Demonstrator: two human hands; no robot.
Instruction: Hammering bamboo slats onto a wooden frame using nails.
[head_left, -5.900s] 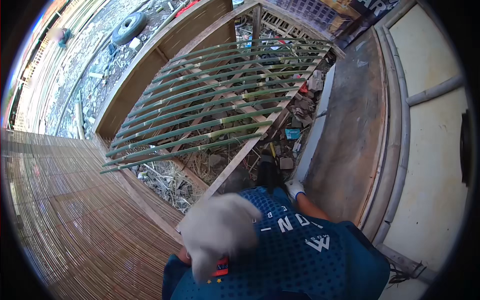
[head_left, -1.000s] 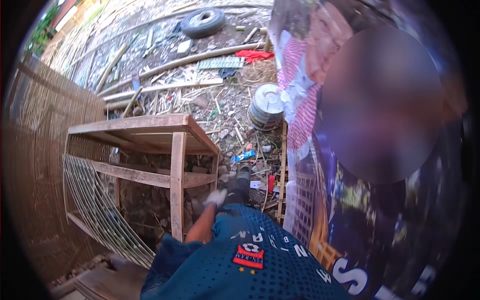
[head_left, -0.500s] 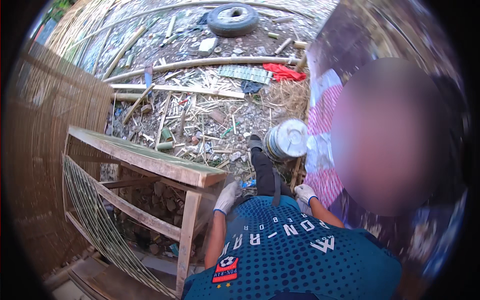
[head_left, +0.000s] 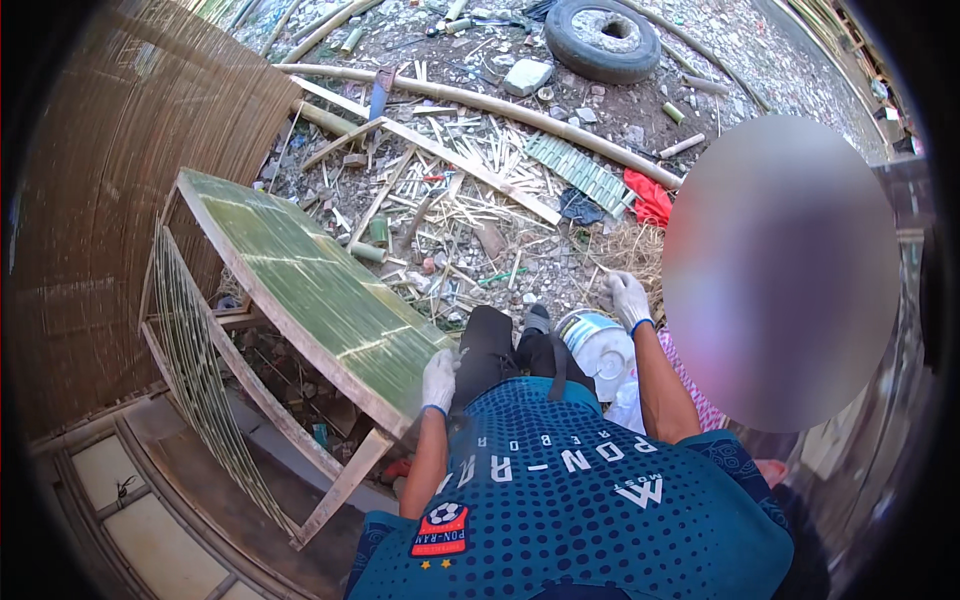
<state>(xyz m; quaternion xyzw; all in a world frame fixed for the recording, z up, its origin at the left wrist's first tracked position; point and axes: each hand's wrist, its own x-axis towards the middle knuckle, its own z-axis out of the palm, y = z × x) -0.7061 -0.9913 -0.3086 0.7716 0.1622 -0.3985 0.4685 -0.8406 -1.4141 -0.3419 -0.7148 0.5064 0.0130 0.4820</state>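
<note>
My left hand (head_left: 440, 380), in a white knit glove, is beside my thigh, close to the near corner of a wooden-framed bench (head_left: 320, 275) topped with green split bamboo. Its fingers are curled, and whatever they hold, if anything, is hidden. My right hand (head_left: 627, 300), in a matching glove, reaches forward above a white bucket (head_left: 603, 352). The fingers of that hand are drawn together, with a thin pale bit near their tips that is too small to name. Thin bamboo strips (head_left: 205, 370) run along the bench's open side.
A woven bamboo wall (head_left: 110, 200) rises at the left. Ahead lie a tire (head_left: 603, 40), a long bamboo pole (head_left: 480, 98), a handsaw (head_left: 381, 92), a slatted bamboo panel (head_left: 580, 172), red cloth (head_left: 650, 198) and scattered offcuts. A blurred person (head_left: 780, 270) is close on my right.
My view has turned to the right, showing more of the bench top. My right hand has moved forward from beside my hip to above the bucket. My left hand stays near the bench corner.
</note>
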